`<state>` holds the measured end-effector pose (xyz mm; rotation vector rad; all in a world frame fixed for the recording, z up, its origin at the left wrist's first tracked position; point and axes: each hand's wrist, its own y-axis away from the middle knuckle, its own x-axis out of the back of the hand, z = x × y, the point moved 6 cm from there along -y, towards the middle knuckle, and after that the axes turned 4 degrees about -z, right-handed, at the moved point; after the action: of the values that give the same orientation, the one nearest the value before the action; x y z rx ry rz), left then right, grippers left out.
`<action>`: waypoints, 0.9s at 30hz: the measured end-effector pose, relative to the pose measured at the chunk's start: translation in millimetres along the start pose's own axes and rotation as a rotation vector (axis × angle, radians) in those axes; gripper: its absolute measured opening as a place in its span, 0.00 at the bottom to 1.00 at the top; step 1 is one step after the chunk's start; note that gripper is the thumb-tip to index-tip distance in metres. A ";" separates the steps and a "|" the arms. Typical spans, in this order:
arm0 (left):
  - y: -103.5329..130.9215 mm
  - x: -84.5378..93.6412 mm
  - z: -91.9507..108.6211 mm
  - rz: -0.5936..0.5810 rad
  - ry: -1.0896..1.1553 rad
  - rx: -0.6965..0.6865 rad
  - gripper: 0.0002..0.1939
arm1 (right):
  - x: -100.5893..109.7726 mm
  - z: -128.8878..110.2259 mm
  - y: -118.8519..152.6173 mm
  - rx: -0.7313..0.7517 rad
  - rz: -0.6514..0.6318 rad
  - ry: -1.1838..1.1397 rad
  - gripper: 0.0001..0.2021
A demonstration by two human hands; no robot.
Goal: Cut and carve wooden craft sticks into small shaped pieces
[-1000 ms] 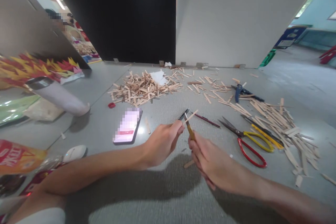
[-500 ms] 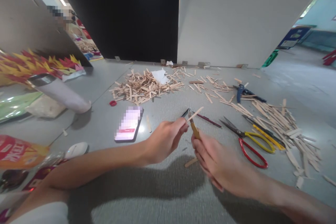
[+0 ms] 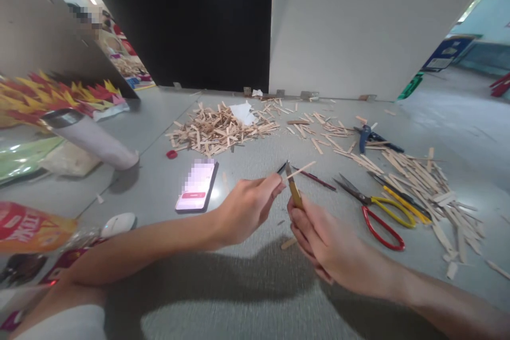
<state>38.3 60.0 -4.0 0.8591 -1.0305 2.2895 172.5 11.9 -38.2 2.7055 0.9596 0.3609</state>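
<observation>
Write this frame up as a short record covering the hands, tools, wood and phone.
Left hand: holds a thin wooden stick
Right hand: holds a yellow-handled knife
Blade: at the stick; contact unclear
Tools to the right: scissors with one red and one yellow handle
Wood: a heap beyond the phone; loose strips at right
Phone: screen lit

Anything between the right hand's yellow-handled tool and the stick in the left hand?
Nothing visible. The yellow-handled tool in the right hand overlaps the stick held by the left hand; actual contact isn't clear. The maroon pen-like item lies beyond, not between.
</observation>
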 end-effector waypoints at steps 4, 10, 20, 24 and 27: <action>-2.5 2.3 2.3 0.000 0.123 0.044 0.14 | 10.4 -14.3 9.5 -0.065 -0.061 -0.105 0.13; -1.2 2.0 4.4 -0.079 0.189 0.137 0.13 | 16.5 -28.4 26.5 -0.187 -0.149 -0.262 0.21; 9.3 -3.6 12.1 -0.067 -0.053 0.042 0.12 | 39.6 -31.0 33.0 -0.156 -0.065 -0.018 0.13; 17.1 -14.3 6.5 -0.064 -0.195 0.002 0.12 | 20.1 -11.3 22.7 -0.247 -0.059 -0.127 0.16; 17.8 -19.0 6.9 -0.009 -0.198 -0.025 0.13 | -2.7 16.6 6.2 -0.228 0.111 -0.099 0.14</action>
<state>42.3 40.7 -22.4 1.0955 -1.1340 2.2126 179.3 3.0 -52.3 2.5473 0.6978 0.3315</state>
